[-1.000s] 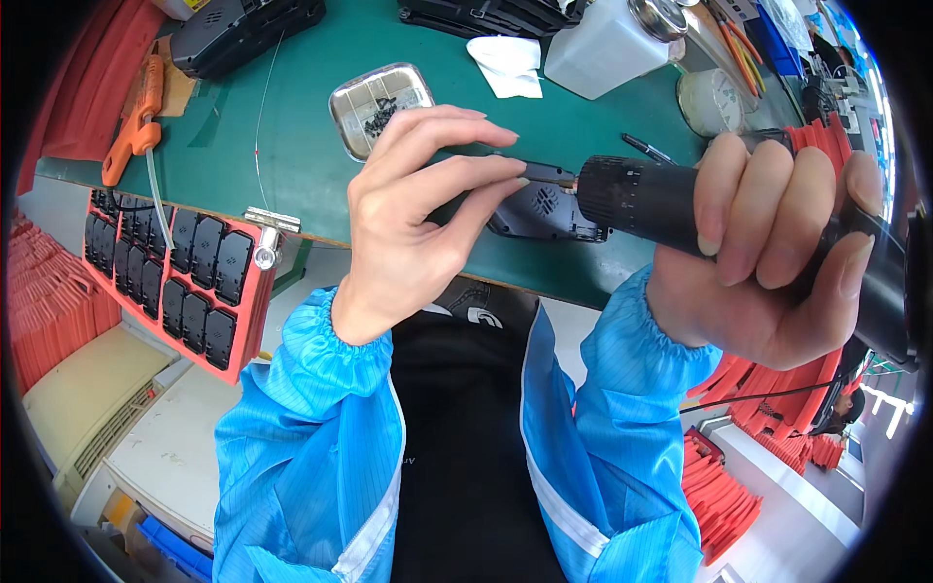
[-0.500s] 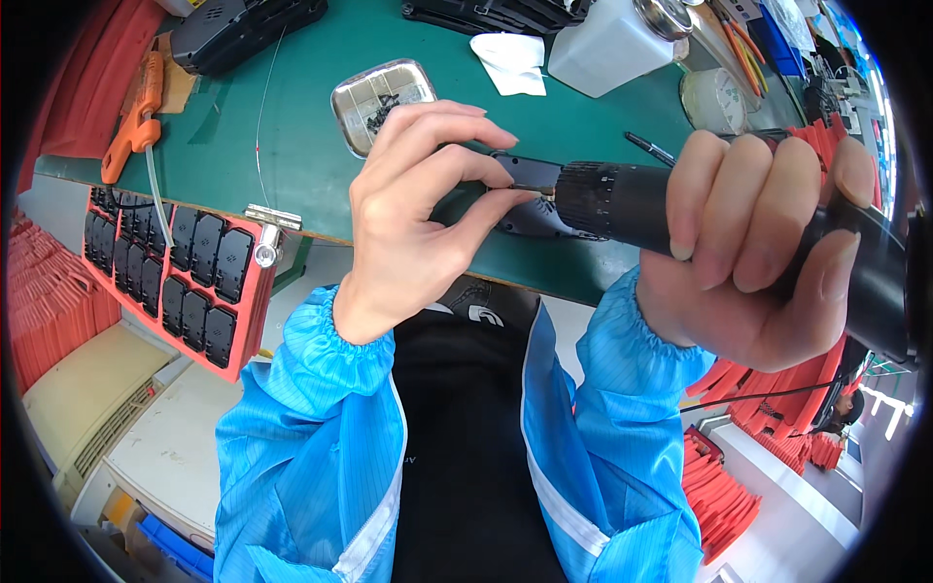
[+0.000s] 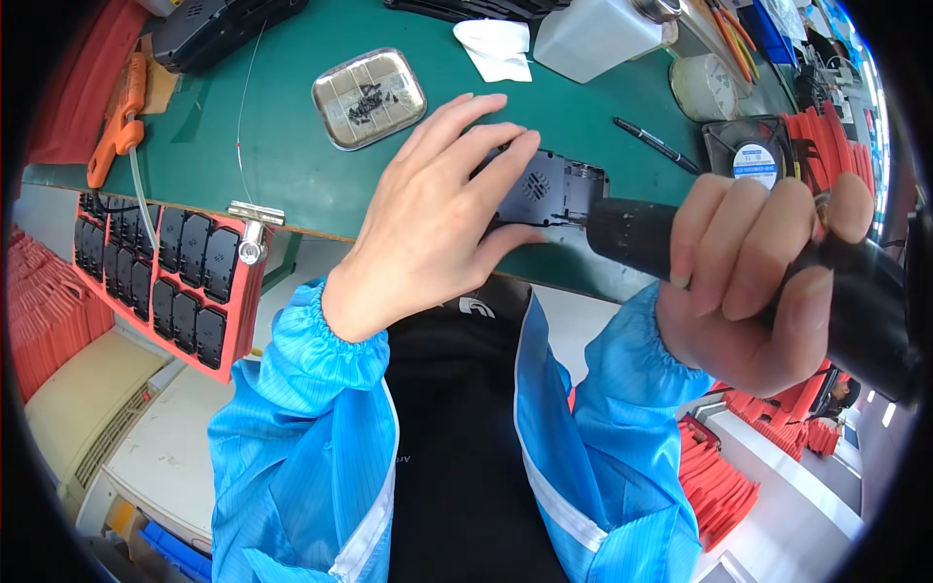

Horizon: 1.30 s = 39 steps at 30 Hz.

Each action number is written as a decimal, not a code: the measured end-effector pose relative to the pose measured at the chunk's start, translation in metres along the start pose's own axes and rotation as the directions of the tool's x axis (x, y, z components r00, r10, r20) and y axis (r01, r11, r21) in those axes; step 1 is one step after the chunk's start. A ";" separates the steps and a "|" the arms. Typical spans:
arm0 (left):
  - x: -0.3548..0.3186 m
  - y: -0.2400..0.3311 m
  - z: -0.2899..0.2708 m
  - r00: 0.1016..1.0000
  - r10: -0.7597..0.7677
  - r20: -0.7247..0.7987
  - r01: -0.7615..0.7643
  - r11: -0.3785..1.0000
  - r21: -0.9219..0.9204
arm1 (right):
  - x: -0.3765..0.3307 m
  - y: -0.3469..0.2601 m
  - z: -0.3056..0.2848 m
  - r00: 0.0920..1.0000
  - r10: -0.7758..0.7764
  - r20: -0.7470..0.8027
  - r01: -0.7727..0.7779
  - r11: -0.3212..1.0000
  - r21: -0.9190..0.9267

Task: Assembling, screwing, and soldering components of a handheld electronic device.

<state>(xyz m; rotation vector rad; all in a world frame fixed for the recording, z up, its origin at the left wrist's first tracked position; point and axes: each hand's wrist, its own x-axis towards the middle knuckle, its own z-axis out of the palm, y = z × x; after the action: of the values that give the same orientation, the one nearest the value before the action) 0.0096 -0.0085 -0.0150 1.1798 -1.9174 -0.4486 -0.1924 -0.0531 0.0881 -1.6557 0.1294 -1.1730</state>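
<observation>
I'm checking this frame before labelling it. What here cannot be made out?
Head view only:
- Driver tip: hidden behind the left hand and black part.
- Part's near edge: covered by the left hand.
- Driver's rear: cut off at the picture's right rim, past the right hand.
- Pieces in the metal tray: too small to tell apart.

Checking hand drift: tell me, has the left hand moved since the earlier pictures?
Yes. The left hand has lowered flat onto the black part, nearer the metal tray.
</observation>
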 end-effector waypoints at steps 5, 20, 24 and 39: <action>-0.002 -0.001 0.001 1.000 0.006 0.025 -0.006 1.000 0.010 | -0.008 0.001 0.009 0.995 0.036 -0.097 -0.040 0.998 -0.046; -0.001 -0.001 0.003 1.000 0.013 0.021 -0.014 1.000 0.007 | -0.011 0.009 0.027 0.990 0.094 -0.105 -0.106 0.987 -0.119; -0.001 -0.002 0.003 1.000 0.014 0.013 -0.014 1.000 0.011 | -0.009 0.012 0.033 0.963 0.111 -0.246 -0.163 0.966 -0.203; -0.001 -0.002 0.002 0.998 0.056 -0.020 -0.056 0.998 -0.023 | 0.008 0.005 0.022 0.981 0.045 -0.191 -0.051 0.998 -0.025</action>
<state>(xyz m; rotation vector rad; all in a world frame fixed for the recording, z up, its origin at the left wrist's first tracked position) 0.0097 -0.0089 -0.0182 1.1085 -1.9185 -0.4268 -0.1703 -0.0453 0.0896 -1.5547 0.3069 -1.2968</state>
